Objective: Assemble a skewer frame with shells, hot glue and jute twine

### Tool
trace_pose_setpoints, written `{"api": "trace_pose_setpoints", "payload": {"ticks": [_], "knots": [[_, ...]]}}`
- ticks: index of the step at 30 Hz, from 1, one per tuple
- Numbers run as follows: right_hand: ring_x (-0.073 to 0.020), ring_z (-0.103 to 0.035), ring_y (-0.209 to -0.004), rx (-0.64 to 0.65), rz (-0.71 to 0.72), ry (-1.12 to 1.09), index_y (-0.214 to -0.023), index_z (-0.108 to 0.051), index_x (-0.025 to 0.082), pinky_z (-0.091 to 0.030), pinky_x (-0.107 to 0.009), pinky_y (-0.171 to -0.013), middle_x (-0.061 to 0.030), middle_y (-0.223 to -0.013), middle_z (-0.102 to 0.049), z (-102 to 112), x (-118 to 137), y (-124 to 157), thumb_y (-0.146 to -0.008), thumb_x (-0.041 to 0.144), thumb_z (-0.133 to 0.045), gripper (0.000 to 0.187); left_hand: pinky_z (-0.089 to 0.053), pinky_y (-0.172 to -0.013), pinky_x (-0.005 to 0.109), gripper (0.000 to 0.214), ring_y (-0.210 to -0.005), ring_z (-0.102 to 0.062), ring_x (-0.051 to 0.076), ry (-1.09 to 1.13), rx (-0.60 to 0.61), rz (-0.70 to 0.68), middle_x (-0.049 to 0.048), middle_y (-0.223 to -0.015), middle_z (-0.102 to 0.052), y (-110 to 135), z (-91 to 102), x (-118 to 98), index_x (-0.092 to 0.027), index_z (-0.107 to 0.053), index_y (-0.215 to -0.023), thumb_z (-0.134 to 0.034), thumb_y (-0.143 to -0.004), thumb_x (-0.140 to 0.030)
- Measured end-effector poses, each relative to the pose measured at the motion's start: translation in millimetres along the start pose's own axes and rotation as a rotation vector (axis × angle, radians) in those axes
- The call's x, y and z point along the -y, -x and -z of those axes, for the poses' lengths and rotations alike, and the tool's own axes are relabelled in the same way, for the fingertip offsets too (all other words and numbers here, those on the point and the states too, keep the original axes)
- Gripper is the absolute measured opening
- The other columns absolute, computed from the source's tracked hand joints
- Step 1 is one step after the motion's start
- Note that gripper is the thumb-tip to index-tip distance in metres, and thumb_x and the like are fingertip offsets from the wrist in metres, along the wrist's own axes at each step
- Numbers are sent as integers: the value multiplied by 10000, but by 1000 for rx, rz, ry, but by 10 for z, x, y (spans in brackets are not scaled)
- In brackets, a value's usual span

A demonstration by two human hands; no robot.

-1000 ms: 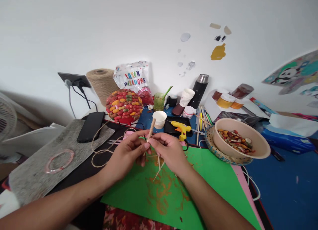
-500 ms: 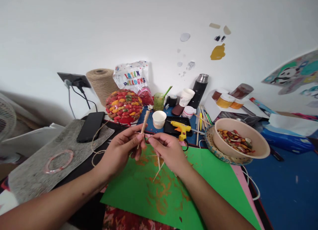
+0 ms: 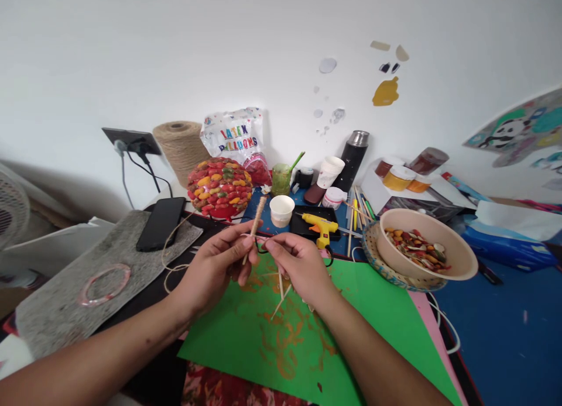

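My left hand [image 3: 222,257] pinches a thin stick wrapped in tan twine [image 3: 259,212], tilted with its wrapped end up. My right hand [image 3: 298,262] is close beside it, thumb and fingertips pressed together on a thin strand of twine [image 3: 262,240] that reaches toward the stick. Below the hands, several bare wooden sticks [image 3: 281,298] lie crossed on a green sheet [image 3: 369,330] smeared with orange-brown. A large twine spool [image 3: 179,151] stands at the back left; loose twine [image 3: 165,265] loops over the table near my left wrist.
A ball covered in red and yellow pieces [image 3: 219,186] sits by the balloon bag [image 3: 232,131]. Beyond the hands are a paper cup [image 3: 281,210] and a yellow glue gun [image 3: 322,224]. A beige bowl [image 3: 456,268] stands right; a phone [image 3: 160,224] lies left.
My right hand has shifted very slightly, and the strand between the hands shows a little more. The left hand keeps its hold on the stick.
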State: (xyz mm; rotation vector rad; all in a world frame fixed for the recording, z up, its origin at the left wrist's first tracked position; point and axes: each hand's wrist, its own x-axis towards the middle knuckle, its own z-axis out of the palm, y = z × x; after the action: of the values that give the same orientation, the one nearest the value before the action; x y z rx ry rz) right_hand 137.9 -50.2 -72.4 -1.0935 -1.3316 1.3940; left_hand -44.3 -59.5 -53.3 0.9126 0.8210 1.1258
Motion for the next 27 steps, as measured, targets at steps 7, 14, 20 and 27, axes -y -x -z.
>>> {"api": "trace_pose_setpoints", "payload": {"ticks": [7,14,20,27], "knots": [[-114,-352,-481,-8,-17,-37,-879,-720,197,-233,-267,-473,76,-529,-448,-9,-30,-13,-873,547,-722,351,-443,-440,196,372,-438,-578,88,31,51,24,2,-714,-719,3,-30,10,-180,-790,-1198,-854,-869,-340],[-113,-340,-491,30,-47,-68,-870,-715,196,-230,-271,-487,73,-544,-455,-26,-33,-29,-820,634,-765,443,-394,-416,188,349,-424,-598,88,16,104,62,17,-745,-736,33,-24,44,-173,-779,-1198,-828,-897,-343],[-109,-332,-514,50,-69,-108,-852,-700,199,-237,-270,-509,76,-564,-443,-41,-38,-32,-776,661,-793,477,-395,-416,164,284,-430,-632,91,12,159,140,23,-751,-741,29,-2,65,-170,-774,-1110,-817,-908,-364],[-114,-428,-580,78,-100,-147,-811,-652,201,-320,-254,-545,39,-661,-555,-54,-52,-23,-766,664,-786,484,-444,-440,173,252,-505,-697,130,-15,186,128,65,-845,-777,23,-3,67,-152,-757,-1060,-785,-930,-365]]}}
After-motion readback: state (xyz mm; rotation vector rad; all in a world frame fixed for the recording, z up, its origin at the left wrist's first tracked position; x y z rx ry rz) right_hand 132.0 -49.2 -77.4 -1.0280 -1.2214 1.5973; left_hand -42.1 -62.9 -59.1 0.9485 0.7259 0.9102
